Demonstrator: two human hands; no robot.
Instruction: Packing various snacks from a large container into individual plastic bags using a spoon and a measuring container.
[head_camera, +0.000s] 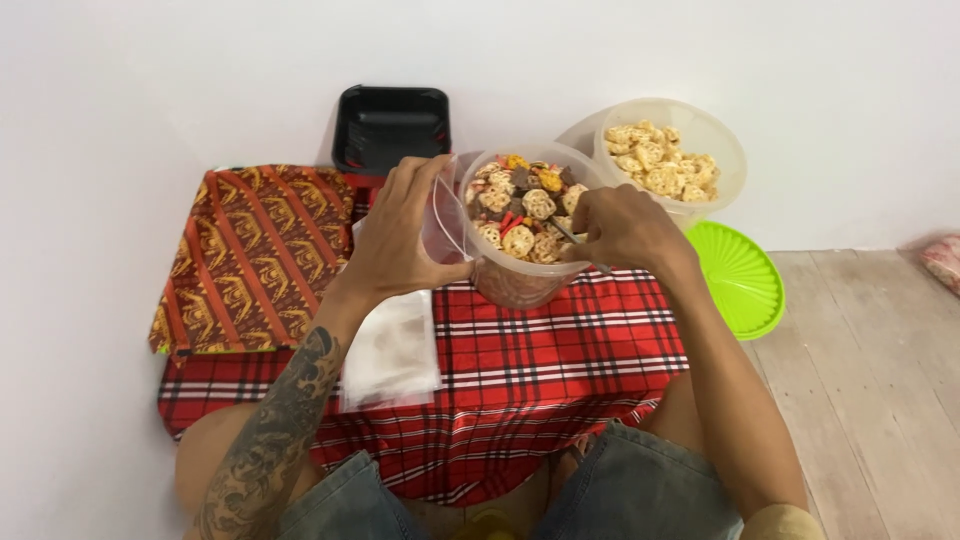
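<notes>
A clear plastic tub (520, 285) full of mixed snack crackers stands on a red plaid cloth (540, 370). My left hand (400, 225) holds an open clear plastic bag (442, 215) against the tub's left side. My right hand (625, 230) is closed on a metal spoon (566, 232) whose end is dug into the crackers at the tub's right rim.
A second tub (715, 150) of pale round crackers stands behind on the right, with a green lid (745, 280) beside it on the wooden floor. A black tray (392, 125) leans on the white wall. A patterned orange cloth (250, 260) and a stack of clear bags (392, 350) lie at left.
</notes>
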